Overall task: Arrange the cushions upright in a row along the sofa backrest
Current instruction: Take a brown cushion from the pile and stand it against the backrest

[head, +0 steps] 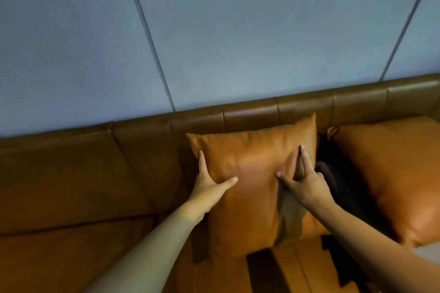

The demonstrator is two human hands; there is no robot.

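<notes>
An orange-brown leather cushion [250,164] stands upright against the sofa backrest [142,140] in the middle of the view. My left hand [209,181] presses on its left edge, thumb spread across the front. My right hand [302,181] lies flat on its right side, fingers apart and pointing up. A second orange cushion [390,173] leans against the backrest to the right, partly cut off by the frame edge. Between the two cushions shows a dark cushion or cloth [333,173], mostly hidden.
The brown leather sofa seat [59,257] stretches to the left. A grey-blue panelled wall [214,31] rises behind the backrest. Dark stripes [264,271] lie on the seat below the middle cushion.
</notes>
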